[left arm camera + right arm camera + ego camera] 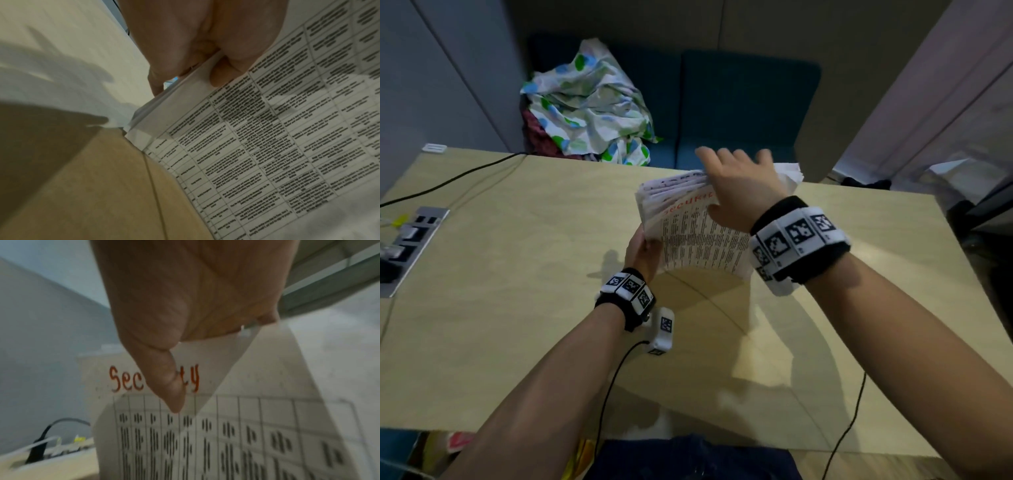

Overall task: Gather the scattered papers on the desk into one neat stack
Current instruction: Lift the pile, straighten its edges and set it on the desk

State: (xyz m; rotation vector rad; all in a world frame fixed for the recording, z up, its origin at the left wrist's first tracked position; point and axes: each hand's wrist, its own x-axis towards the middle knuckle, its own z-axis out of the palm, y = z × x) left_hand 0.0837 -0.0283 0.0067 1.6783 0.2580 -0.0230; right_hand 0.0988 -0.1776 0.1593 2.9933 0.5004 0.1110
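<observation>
paper stack [698, 236] held above the bench [517, 274], my left grip [642, 253] pinching its side edge, my right grip [739, 192] seemingly clamped over the top; light, floppy, slippery sheets, so i'd hold the edges.

Dim overall, hard shadows on desk [517, 308] — wrist pics blurred, edges bent.

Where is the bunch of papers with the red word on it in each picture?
Head: papers, red word showing, in the middle over the desk; left hand grips their left edge, right hand holds the top.
Left wrist: papers fill the right side, below the left hand; the red word is out of view.
Right wrist: papers at bottom centre, red word partly behind the right hand's thumb.
Shared landmark: the pale wooden desk, in all three.
</observation>
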